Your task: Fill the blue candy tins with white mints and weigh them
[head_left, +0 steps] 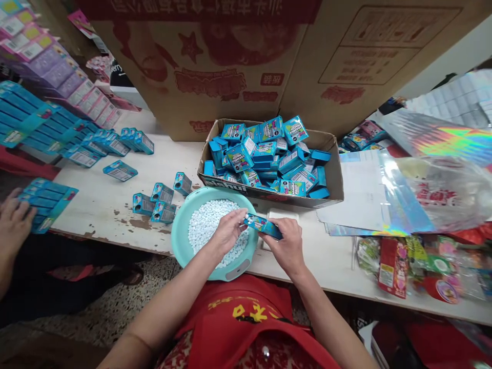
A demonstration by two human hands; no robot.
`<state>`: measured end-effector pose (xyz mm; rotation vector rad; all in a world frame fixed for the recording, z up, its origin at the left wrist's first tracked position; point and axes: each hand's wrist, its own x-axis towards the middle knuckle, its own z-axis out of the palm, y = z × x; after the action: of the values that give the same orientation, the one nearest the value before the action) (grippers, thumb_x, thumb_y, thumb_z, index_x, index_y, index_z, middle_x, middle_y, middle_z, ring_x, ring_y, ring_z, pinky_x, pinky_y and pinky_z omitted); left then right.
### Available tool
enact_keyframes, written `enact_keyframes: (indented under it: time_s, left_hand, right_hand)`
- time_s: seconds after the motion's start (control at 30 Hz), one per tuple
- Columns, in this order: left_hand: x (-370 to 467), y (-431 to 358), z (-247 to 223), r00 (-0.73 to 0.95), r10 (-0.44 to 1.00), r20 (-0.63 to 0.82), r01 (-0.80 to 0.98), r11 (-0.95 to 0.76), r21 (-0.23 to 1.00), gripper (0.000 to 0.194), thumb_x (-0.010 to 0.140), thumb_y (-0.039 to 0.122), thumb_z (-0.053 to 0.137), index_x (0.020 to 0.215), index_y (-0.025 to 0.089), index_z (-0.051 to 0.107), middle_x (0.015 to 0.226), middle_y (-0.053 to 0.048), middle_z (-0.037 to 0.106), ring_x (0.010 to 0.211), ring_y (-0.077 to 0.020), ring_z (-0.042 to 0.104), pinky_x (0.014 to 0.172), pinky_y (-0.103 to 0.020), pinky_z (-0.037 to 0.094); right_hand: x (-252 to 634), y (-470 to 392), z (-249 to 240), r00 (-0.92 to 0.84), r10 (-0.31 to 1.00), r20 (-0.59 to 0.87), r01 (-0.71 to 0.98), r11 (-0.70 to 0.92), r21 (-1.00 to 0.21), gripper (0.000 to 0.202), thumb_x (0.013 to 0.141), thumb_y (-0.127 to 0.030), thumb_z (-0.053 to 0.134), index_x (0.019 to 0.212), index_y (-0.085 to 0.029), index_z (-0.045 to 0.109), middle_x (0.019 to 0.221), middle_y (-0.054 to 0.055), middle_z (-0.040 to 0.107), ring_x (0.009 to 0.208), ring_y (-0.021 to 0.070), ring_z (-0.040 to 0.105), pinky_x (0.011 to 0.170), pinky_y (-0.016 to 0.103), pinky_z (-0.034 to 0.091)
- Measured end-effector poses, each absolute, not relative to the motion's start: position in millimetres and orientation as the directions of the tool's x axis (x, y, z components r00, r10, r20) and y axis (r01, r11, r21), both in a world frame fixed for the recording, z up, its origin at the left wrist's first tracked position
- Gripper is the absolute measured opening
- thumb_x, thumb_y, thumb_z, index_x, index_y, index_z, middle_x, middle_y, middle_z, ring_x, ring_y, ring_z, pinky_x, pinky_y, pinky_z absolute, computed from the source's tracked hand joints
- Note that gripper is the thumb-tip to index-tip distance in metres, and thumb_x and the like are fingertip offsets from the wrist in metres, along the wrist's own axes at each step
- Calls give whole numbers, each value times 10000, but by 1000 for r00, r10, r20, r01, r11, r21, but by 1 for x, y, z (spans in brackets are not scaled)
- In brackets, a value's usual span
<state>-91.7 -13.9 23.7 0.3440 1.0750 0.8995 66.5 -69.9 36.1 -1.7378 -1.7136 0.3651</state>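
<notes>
In my right hand (287, 245) is a small blue candy box (264, 226), tilted over the right rim of a turquoise basin (180, 237). My left hand (227, 231) is pinched at the box's left end, where a few white pieces show by the fingertips. Small white candies (207, 218) fill much of the basin. Just behind it, a cardboard tray (336, 177) is heaped with similar blue boxes (265, 151). Several blue boxes (163, 193) stand on the table left of the basin, with dark round openings showing on some.
A large carton (238, 61) stands behind the tray. At far left, a co-worker's hand (15, 218) rests on grouped blue boxes (49, 200); more stacks (34, 120) stand beyond. Shiny sheets (369, 195) and candy packets (394, 266) lie on the right of the white table (307, 256).
</notes>
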Motion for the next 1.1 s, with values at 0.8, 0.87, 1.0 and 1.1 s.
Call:
enact_keyframes:
  time_s: [0.8,0.87,1.0,1.1]
  left_hand:
    - [-161,13,80,138,978,158,673,-210,709,415,765,390,664,1123,203,567,1089,-65,650,981,-207,601,870,-323,462]
    - [-203,42,84,-163,961,222,775,-15,632,448,739,404,673,1119,196,557,1025,-57,655,920,-212,607,834,-323,466]
    - [-270,113,78,-446,869,215,826,308,472,453,741,361,634,1138,166,539,965,-83,654,931,-268,602,852,-368,444]
    - [-296,152,57,-515,846,135,812,432,392,518,747,346,603,1214,152,488,1037,-139,641,1008,-319,584,856,-400,434]
  right_hand:
    - [91,-94,19,462,874,-149,84,-211,-974,576,697,-465,708,1191,-222,541,1223,117,585,1085,262,572,862,421,499]
    - [107,-102,12,528,820,-219,71,-299,-952,552,672,-507,707,1109,-192,586,1136,123,637,1030,268,606,880,440,492]
    - [127,-121,-5,582,753,-308,63,-419,-906,556,612,-565,709,992,-167,628,1027,124,687,948,272,645,856,425,509]
    - [125,-130,-13,580,752,-312,75,-431,-899,527,597,-572,704,931,-169,644,957,118,706,883,266,660,797,404,533]
